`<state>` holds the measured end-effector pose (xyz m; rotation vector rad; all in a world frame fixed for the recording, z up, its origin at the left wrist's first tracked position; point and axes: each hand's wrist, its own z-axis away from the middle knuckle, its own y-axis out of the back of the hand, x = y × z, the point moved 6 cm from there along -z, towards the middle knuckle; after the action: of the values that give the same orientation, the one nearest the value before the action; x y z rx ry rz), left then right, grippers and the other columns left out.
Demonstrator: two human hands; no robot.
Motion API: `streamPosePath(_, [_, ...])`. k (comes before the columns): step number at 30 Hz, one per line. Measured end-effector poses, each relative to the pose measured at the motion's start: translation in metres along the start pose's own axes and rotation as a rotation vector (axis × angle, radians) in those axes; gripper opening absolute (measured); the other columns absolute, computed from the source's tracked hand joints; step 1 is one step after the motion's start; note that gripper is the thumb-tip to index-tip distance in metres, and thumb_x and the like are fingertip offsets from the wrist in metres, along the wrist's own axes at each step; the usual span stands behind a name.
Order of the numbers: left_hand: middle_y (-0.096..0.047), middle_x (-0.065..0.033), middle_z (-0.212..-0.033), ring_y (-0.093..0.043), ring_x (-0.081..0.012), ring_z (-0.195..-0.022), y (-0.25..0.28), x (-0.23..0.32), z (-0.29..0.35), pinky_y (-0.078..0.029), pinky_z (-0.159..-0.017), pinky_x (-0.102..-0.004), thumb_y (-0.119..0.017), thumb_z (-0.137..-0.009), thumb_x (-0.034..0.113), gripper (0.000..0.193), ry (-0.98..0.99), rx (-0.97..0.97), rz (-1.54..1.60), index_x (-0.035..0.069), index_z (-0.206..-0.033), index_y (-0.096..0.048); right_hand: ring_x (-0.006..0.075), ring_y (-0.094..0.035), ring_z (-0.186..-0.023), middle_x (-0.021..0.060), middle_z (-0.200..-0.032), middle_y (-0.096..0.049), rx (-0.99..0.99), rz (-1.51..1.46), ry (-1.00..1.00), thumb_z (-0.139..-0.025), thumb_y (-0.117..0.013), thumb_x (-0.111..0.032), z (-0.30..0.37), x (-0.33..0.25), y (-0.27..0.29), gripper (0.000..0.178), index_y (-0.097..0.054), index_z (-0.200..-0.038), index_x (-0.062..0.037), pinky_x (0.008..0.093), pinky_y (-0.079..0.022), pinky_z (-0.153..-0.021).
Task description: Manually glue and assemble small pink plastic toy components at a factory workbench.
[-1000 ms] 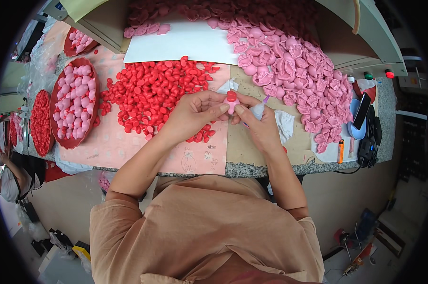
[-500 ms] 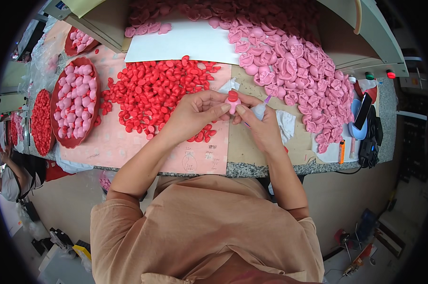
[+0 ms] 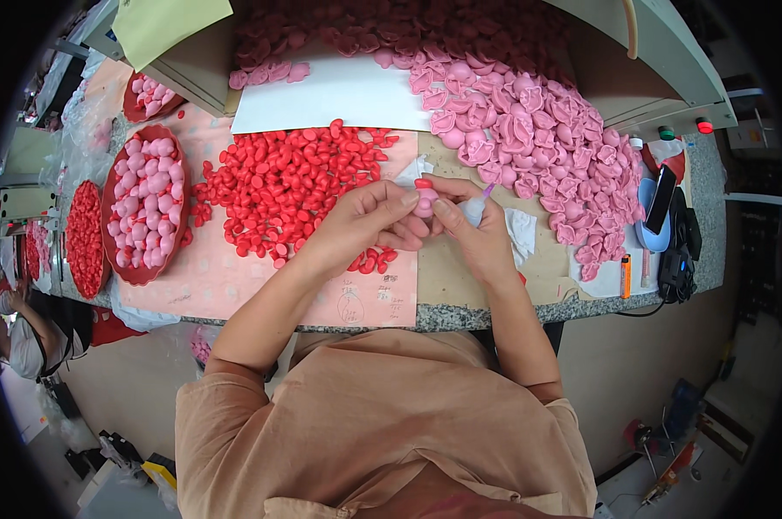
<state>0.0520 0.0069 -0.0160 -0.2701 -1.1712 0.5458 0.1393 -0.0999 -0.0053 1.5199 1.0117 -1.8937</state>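
Between my two hands, above the front of the bench, is a small round pink piece [image 3: 425,204] with a red cap-like piece [image 3: 423,183] on top. My left hand [image 3: 365,227] pinches the pink piece between thumb and fingers. My right hand [image 3: 480,235] is closed around a small translucent squeeze bottle [image 3: 473,210], whose purple nozzle points up and away to the right. The right thumb also rests against the pink piece. Loose red pieces [image 3: 278,186] lie heaped just beyond my left hand. Pink ruffled shells [image 3: 529,130] are piled beyond my right.
Scalloped red trays of pink pieces [image 3: 130,275] and red pieces [image 3: 103,281] stand at the left. A white sheet [image 3: 322,99] lies under the shelf. Crumpled tissue [image 3: 521,232], an orange lighter [image 3: 625,277], a phone [image 3: 661,201] and a blue dish [image 3: 647,238] are at the right.
The pink piece has turned in my fingers, so its red top now shows as a thinner edge. My left fingers have spread lower beneath it. The view has shifted slightly.
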Motion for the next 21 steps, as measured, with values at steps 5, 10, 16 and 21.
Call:
streamPosePath(5, [-0.062, -0.0075, -0.083, -0.062, -0.012, -0.073, 0.0, 0.0, 0.0, -0.053, -0.068, -0.0264, -0.044, -0.095, 0.031, 0.029, -0.025, 0.003, -0.052, 0.003, -0.095, -0.053, 0.0069, -0.052, -0.071, 0.003, -0.09, -0.058, -0.012, 0.07, 0.014, -0.088, -0.059, -0.016, 0.002, -0.004, -0.004, 0.034, -0.053, -0.118, 0.0007, 0.021, -0.044, -0.064])
streamPosePath(10, [-0.062, -0.0066, -0.085, -0.062, -0.0117, -0.073, 0.004, 0.002, 0.001, -0.053, -0.068, -0.0258, -0.048, -0.094, 0.026, 0.022, -0.056, 0.062, -0.171, 0.004, -0.095, -0.052, 0.0075, -0.051, -0.066, 0.0038, -0.086, -0.058, 0.019, -0.023, -0.099, -0.088, -0.058, -0.016, -0.001, 0.008, 0.0, 0.032, -0.051, -0.115, 0.0007, 0.0214, -0.042, -0.059])
streamPosePath(16, [-0.06, -0.0049, -0.089, -0.058, -0.0092, -0.076, -0.009, 0.02, 0.007, -0.052, -0.068, -0.0228, -0.053, -0.091, 0.013, 0.027, -0.349, 0.059, -0.254, 0.003, -0.117, -0.05, 0.0089, -0.052, -0.064, 0.0034, -0.078, -0.055, -0.017, -0.106, -0.156, -0.091, -0.054, -0.02, -0.001, 0.012, -0.001, 0.027, -0.052, -0.11, -0.0012, 0.0224, -0.041, -0.057])
streamPosePath(21, [-0.059, -0.0036, -0.09, -0.057, -0.0092, -0.079, -0.011, 0.016, 0.005, -0.053, -0.069, -0.024, -0.051, -0.092, 0.015, 0.032, -0.236, 0.025, -0.257, 0.005, -0.123, -0.05, 0.0098, -0.052, -0.063, 0.0036, -0.077, -0.056, -0.05, -0.25, -0.162, -0.092, -0.051, -0.021, 0.0, 0.011, -0.001, 0.024, -0.053, -0.104, -0.0011, 0.0233, -0.042, -0.057])
